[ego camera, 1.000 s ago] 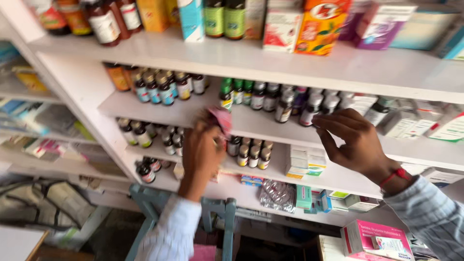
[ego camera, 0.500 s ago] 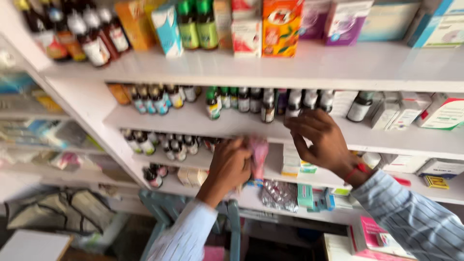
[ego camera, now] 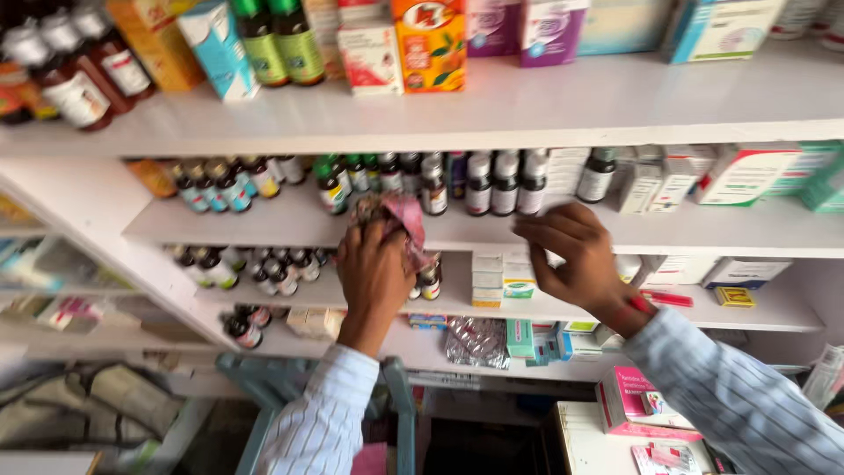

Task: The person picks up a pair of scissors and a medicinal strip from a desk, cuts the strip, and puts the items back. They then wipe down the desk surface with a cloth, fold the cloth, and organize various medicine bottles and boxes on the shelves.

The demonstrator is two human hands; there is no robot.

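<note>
L hand (ego camera: 374, 273) clenched on crumpled pink cloth (ego camera: 400, 220), pressed to white shelf edge (ego camera: 290, 230) by dark small bottles (ego camera: 492, 183), prob. for wiping. R hand (ego camera: 571, 255) fingers (ego camera: 538, 230) spread loose, steadying at shelf front.

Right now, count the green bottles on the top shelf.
2. Both stand side by side on the top shelf, left of centre: one green bottle beside the pale blue carton, the other beside the white box. More could be hidden behind.

Your left hand (ego camera: 376, 268) is raised, fingers bunched closed; your right hand (ego camera: 573, 255) at three o'clock, fingers curled loosely.
</note>
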